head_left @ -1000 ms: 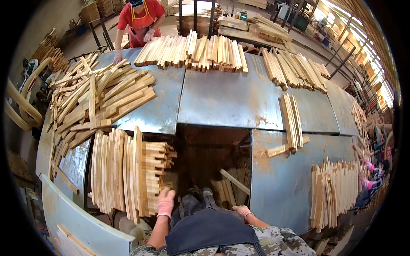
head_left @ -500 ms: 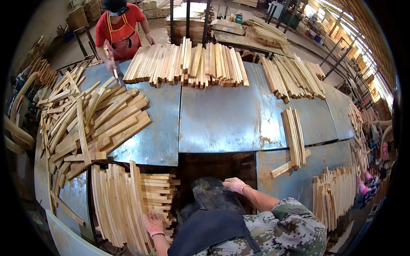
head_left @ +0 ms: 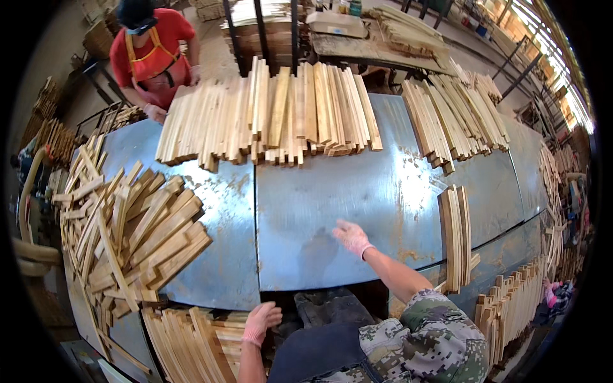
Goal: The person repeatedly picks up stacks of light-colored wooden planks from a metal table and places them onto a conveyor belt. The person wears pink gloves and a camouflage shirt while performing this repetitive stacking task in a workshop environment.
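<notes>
My right hand [head_left: 352, 238], in a pinkish glove, reaches forward over the blue-grey metal table [head_left: 306, 198]. Its fingers are stretched out and hold nothing; whether they touch the metal I cannot tell. My left hand [head_left: 260, 323], gloved the same way, is raised near the table's front edge, fingers extended and nothing held. Beside and below it lies a stack of wooden strips [head_left: 191, 338], some set crosswise. Across the far side of the table runs a long row of strips [head_left: 274, 115]. A short bundle of strips [head_left: 454, 236] lies to the right of my right hand.
A loose heap of strips [head_left: 140, 236] covers the table's left part. More rows of strips lie at the far right [head_left: 453, 121] and near right [head_left: 511, 300]. A co-worker in red [head_left: 153, 57] stands at the far left, one hand by the long row.
My right hand has moved forward over the table, and my left hand has lifted off the near stack. The view has shifted. The co-worker's hand is now at the long row, away from the heap.
</notes>
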{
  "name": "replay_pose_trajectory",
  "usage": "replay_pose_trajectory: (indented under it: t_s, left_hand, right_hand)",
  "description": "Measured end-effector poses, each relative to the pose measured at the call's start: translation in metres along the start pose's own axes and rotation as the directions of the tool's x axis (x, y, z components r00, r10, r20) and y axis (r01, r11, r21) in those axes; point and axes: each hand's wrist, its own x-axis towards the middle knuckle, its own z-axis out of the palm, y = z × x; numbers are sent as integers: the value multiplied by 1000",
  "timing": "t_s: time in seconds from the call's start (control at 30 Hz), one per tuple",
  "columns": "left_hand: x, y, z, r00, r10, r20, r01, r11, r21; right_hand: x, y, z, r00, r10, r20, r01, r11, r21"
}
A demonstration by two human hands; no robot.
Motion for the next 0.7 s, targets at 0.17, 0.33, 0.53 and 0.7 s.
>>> replay_pose_trajectory:
  t_s: [0.17, 0.33, 0.53, 0.7]
  left_hand:
    - [135, 128, 133, 964, 149, 220, -256, 744, 617]
    - [236, 266, 279, 772, 578, 265, -520, 333, 787]
    - [307, 375, 401, 697, 711, 90, -274, 149, 950]
    - [354, 380, 427, 675, 735, -66, -107, 186, 977]
  right_hand:
    - [150, -18, -80, 883, -228, -410, 148, 965, -217]
    - [223, -92, -165, 884, -96, -458, -17, 972, -235]
    - [303, -85, -174, 859, -223, -460, 15, 911, -412]
    - [313, -106, -155, 905, -151, -398, 29, 955, -296]
